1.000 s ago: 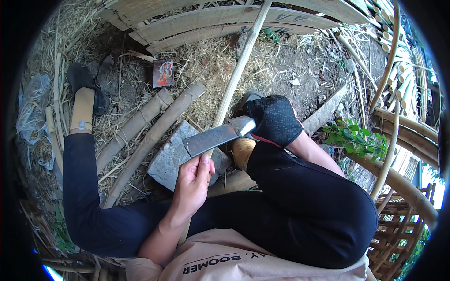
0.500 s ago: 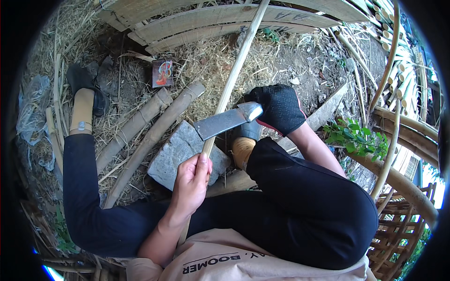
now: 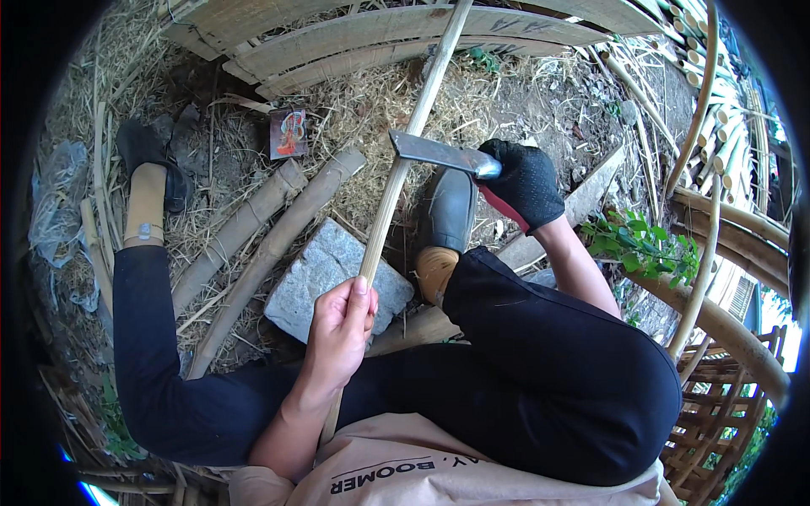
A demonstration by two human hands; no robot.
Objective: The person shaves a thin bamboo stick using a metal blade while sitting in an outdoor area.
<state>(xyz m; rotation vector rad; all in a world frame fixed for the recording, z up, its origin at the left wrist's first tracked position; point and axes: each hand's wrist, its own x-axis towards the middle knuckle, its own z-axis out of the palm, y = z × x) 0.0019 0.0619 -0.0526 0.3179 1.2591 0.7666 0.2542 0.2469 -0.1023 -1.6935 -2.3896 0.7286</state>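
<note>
My bare left hand (image 3: 342, 325) is closed round a long split bamboo strip (image 3: 387, 207), which slants from beside my body up toward the wooden slats. In a black glove, my right hand (image 3: 525, 181) grips a machete (image 3: 440, 154) by its handle end; the handle itself is hidden in the fist. The wide, blunt-ended blade lies across the strip, well beyond my left hand, and appears to touch it. A pale stone block (image 3: 325, 274) sits on the ground beneath the strip, and my right shoe (image 3: 445, 211) is just right of it.
Two bamboo poles (image 3: 283, 244) lie left of the stone. A slatted wooden panel (image 3: 405, 42) stands at the far side. Cut bamboo is stacked (image 3: 721, 139) at far right, above a woven basket (image 3: 726, 413). Shavings cover the ground around a small red packet (image 3: 288, 133).
The machete has moved away from my left hand, farther up the strip, and its blade now lies flatter and more edge-on. My right shoe shows more. My left hand keeps its grip.
</note>
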